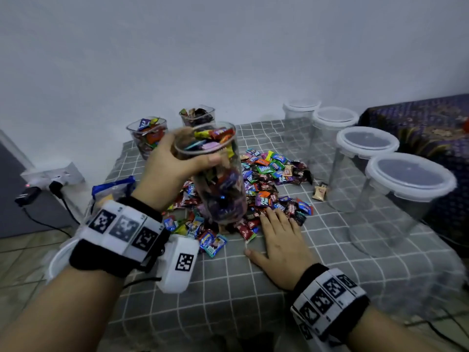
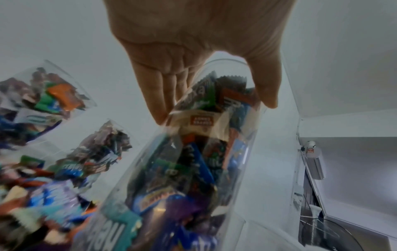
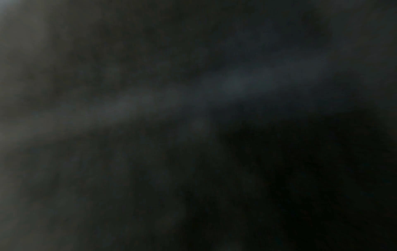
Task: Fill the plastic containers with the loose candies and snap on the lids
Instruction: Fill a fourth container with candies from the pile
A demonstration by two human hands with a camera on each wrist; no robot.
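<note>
Left hand [image 1: 175, 163] wrapped round rim of full round container [image 1: 215, 174], long axis upright, lifted over candy pile [image 1: 264, 184]. Right hand [image 1: 281, 240] flat, relaxed on cloth (nearer the 4 lidded empties [image 1: 365, 143]).

A plain white wall [image 1: 228, 47] fills the upper half of the head view, evenly and dimly lit. The table is covered by a grey cloth with a white grid pattern [image 1: 228, 288]. Beyond the table's left edge, a white power strip [image 1: 54, 175] lies at the foot of the wall with black plugs and cables attached. The floor [image 1: 22, 270] at lower left is tiled. Beyond the table's right edge stands furniture draped in dark blue patterned fabric [image 1: 426, 118].
</note>
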